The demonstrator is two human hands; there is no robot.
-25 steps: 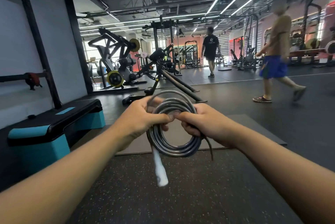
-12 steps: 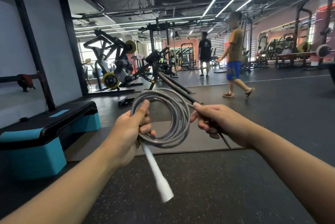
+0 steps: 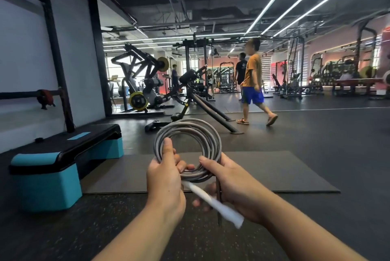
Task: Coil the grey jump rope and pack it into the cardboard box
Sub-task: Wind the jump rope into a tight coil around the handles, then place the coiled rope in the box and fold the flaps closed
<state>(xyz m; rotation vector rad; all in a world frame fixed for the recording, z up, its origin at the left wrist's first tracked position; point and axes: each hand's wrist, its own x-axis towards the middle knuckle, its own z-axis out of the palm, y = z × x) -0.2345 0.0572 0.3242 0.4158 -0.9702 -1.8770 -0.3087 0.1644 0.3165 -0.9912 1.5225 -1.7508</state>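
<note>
The grey jump rope (image 3: 207,134) is wound into a round coil of several loops, held upright in front of me. My left hand (image 3: 165,178) grips the coil's lower left, thumb pressed up along the loops. My right hand (image 3: 234,184) grips the coil's lower right. A white handle (image 3: 213,201) slants down to the right between my hands. A thin dark rope end (image 3: 219,208) hangs straight down from my right hand. No cardboard box is in view.
A teal and black step platform (image 3: 63,161) stands at the left. A dark mat (image 3: 274,174) lies on the speckled floor ahead. A slanted bench frame (image 3: 202,104) and weight machines stand beyond. A person in an orange shirt (image 3: 252,83) walks at mid distance.
My right hand has come back to the coil and closed on its lower right side. The coil stands more upright. The walking person has moved left and farther away.
</note>
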